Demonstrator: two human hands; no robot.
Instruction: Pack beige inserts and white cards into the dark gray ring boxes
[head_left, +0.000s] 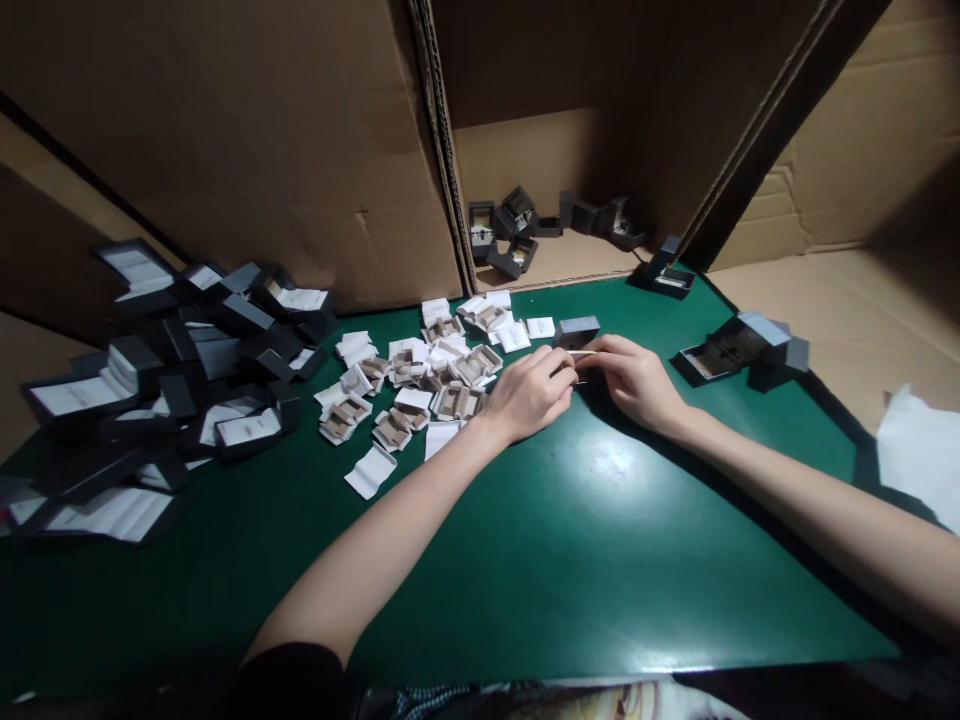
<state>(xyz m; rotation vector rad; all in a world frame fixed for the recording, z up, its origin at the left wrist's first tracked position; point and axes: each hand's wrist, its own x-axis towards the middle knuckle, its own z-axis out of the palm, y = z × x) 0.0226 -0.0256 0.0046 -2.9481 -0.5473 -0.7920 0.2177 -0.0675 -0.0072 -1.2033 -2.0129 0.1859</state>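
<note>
My left hand (531,395) and my right hand (637,382) meet over the green table. Between their fingertips a thin pale card piece (581,352) shows as a narrow edge; the fingers cover most of it. Both hands are closed on it, palms down. Just behind it stands a small dark box (577,328), partly hidden by the hands. To the left of my left hand lie many folded white card inserts (454,400) with brown undersides, loosely heaped.
A pile of open black boxes with white linings (154,385) fills the left side. More dark boxes (517,215) sit inside a large cardboard carton (540,150) at the back. Another open dark box (731,350) stands at the right, near white paper (919,450).
</note>
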